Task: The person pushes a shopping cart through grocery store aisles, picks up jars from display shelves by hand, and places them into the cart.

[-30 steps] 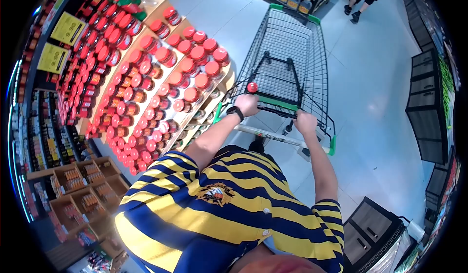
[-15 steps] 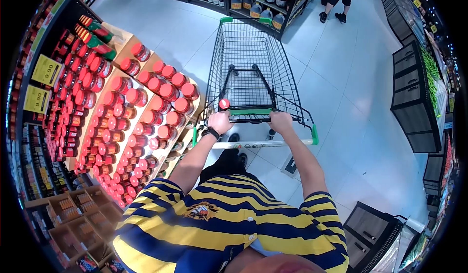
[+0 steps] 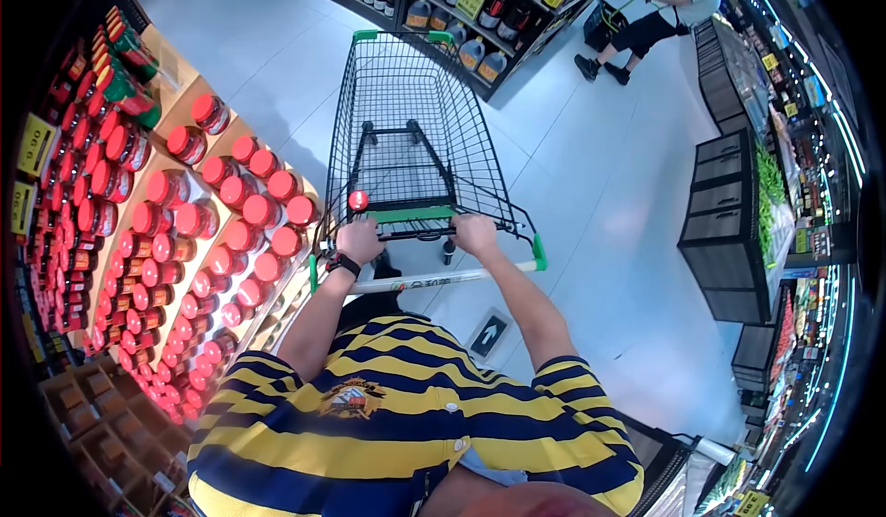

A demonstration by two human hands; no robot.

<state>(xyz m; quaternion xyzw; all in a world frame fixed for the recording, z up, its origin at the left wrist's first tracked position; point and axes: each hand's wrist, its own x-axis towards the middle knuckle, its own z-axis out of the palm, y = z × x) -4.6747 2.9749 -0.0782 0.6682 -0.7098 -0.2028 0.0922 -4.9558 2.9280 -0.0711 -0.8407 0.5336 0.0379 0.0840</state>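
Note:
A black wire shopping cart (image 3: 420,88) with green corners is in front of me; its basket shows only bare mesh. My left hand (image 3: 360,239), with a dark band on the wrist, is closed around the cart's rear frame, near the left end of a green strip (image 3: 406,213). At the strip's right end, my right hand (image 3: 474,234) grips the same frame. The pale handle bar (image 3: 434,280) runs beneath my forearms. A small round red piece (image 3: 358,200) sits just beyond my left hand.
Tiered red-lidded jars (image 3: 196,219) crowd close on the left. A shelf of bottles (image 3: 471,53) stands ahead. Dark produce stands (image 3: 715,268) line the right. A person (image 3: 632,39) with another cart is ahead right. A floor arrow sign (image 3: 489,334) lies beside me.
The cart and my hands have shifted left in view, grip unchanged. The jar display also moved left and the produce stands came nearer. The person ahead now shows more fully, with a cart.

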